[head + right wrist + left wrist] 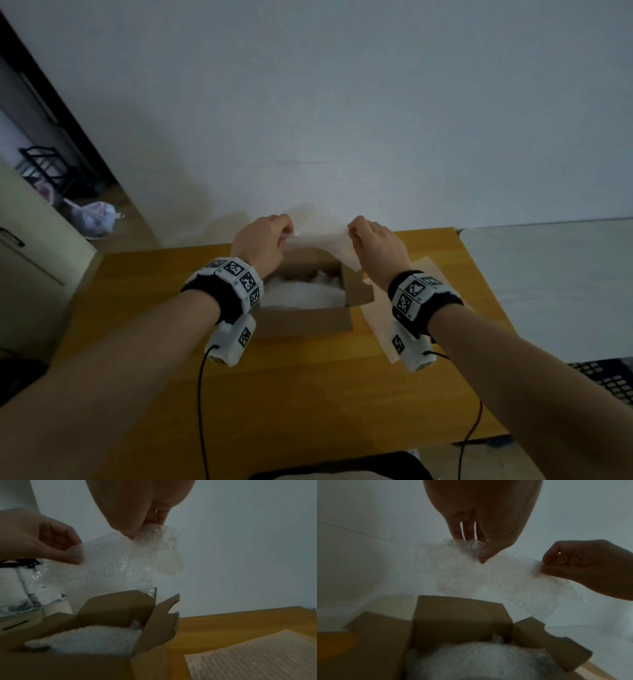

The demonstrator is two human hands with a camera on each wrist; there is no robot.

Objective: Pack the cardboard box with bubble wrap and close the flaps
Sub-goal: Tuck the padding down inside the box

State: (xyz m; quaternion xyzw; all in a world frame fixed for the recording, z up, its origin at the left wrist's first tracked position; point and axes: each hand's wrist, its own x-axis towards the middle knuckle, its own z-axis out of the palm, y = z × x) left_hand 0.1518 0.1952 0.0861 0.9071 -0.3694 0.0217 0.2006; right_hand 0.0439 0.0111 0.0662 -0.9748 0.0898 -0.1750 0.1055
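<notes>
An open brown cardboard box (305, 322) stands on the wooden table (308, 394) with its flaps up. White bubble wrap (305, 294) lies bunched inside it. Above the box, a clear sheet of bubble wrap (322, 240) is stretched between both hands. My left hand (265, 240) pinches the sheet's left edge and my right hand (375, 245) pinches its right edge. In the left wrist view the sheet (496, 577) hangs over the box (462, 622), held by my thumb and fingers (469, 534). In the right wrist view the sheet (111, 568) hangs above the filled box (111, 615).
A second flat sheet of wrap (380, 325) lies on the table to the right of the box. A plain wall (342, 120) rises right behind the table. A white surface (548, 284) adjoins the table on the right. A doorway and a plastic bag (94, 219) are at far left.
</notes>
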